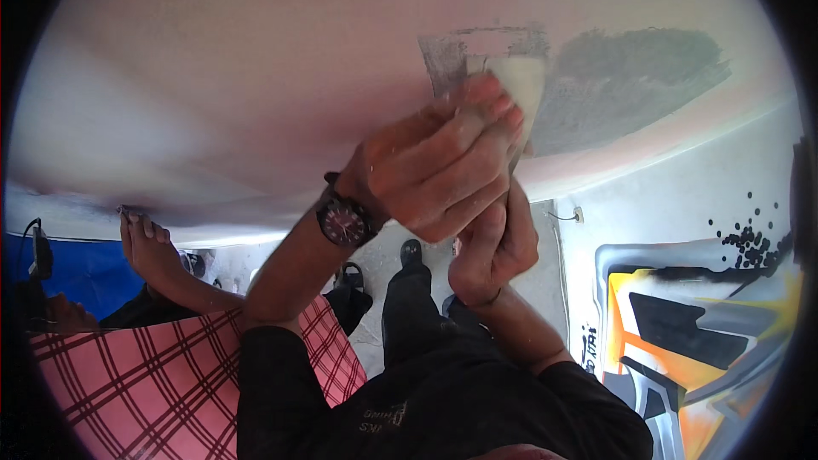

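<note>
A large curved, pale pinkish panel (256, 60) spans the upper view, with a scuffed dark grey patch (440, 64) and a broader grey patch (635, 77) on it. In front of the smaller patch is a flat cream-coloured spreader (527, 81), its wide end up at the panel. My right hand (498, 243) is closed round its lower end, a fingertip showing behind it. Across its front lies my left hand (443, 166), wearing a watch (343, 223), fingers curled together and slightly blurred. Whatever those fingers pinch is hidden.
At my left stands a person in a pink checked garment (162, 383), one hand (145, 243) at the panel's lower edge. A blue sheet (77, 273) lies beyond. Painted wall (682, 315) rises on the right. Below are concrete floor (541, 277) and feet in dark footwear (411, 251).
</note>
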Demonstrator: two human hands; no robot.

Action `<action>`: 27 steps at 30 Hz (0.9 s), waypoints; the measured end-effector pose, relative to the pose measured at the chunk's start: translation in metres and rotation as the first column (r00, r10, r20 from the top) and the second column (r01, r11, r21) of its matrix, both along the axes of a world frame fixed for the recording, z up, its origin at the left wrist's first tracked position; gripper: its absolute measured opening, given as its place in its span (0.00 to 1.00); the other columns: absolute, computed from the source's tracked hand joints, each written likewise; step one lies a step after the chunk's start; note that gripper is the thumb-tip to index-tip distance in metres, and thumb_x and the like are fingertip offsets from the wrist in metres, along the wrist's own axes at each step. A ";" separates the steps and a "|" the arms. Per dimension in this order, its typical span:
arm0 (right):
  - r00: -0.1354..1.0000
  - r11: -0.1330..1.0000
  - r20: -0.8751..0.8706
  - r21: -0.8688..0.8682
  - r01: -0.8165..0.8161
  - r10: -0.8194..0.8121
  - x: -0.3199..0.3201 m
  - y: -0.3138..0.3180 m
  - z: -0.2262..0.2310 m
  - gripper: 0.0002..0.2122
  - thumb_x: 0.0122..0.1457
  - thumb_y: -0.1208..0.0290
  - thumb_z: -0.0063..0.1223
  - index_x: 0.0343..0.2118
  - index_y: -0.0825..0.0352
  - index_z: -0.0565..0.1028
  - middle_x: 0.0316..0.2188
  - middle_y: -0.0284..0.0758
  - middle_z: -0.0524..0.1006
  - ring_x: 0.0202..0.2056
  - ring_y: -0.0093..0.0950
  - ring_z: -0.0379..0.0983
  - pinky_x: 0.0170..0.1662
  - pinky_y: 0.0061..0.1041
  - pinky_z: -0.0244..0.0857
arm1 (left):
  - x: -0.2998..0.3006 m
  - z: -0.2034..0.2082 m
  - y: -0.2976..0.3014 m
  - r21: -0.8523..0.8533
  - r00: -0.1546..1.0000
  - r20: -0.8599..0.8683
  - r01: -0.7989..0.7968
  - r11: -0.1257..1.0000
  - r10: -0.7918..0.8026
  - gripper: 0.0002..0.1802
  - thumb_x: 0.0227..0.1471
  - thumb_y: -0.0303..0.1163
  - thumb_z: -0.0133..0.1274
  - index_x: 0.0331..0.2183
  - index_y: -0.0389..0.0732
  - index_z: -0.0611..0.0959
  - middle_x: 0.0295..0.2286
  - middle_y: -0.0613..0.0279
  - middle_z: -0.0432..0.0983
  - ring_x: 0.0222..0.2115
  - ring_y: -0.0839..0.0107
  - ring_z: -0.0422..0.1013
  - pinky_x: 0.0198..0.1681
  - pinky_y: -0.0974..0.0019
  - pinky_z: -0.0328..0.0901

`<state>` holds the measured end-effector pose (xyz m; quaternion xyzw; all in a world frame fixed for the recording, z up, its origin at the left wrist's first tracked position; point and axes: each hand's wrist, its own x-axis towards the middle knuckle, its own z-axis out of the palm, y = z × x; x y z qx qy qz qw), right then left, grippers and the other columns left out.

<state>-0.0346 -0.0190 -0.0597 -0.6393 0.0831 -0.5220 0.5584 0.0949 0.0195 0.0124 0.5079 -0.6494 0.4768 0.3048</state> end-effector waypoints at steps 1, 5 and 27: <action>0.998 0.997 -0.035 -0.061 0.049 -0.051 0.004 -0.002 0.006 0.18 0.67 0.72 0.38 0.52 0.82 0.68 0.23 0.32 0.74 0.19 0.18 0.63 0.25 0.16 0.59 | 0.005 0.004 -0.006 -0.053 0.999 0.050 0.018 0.998 -0.015 0.07 0.41 0.23 0.64 0.29 0.34 0.87 0.32 0.59 0.81 0.38 0.67 0.78 0.48 0.60 0.77; 0.996 1.000 0.089 -0.017 0.023 -0.021 0.005 0.003 0.002 0.18 0.67 0.72 0.38 0.53 0.83 0.68 0.24 0.32 0.75 0.19 0.18 0.63 0.25 0.16 0.59 | -0.001 -0.003 -0.005 -0.106 0.998 0.054 0.030 0.994 -0.024 0.08 0.36 0.24 0.65 0.25 0.36 0.87 0.30 0.60 0.81 0.38 0.69 0.78 0.49 0.60 0.76; 0.971 0.978 -0.181 -0.165 0.128 -0.158 -0.009 0.008 0.008 0.21 0.69 0.69 0.34 0.54 0.83 0.67 0.39 0.43 0.79 0.34 0.24 0.76 0.36 0.20 0.68 | -0.004 0.002 0.004 -0.049 0.999 -0.044 0.011 0.999 -0.013 0.08 0.45 0.21 0.64 0.33 0.34 0.87 0.36 0.60 0.80 0.41 0.66 0.77 0.47 0.61 0.78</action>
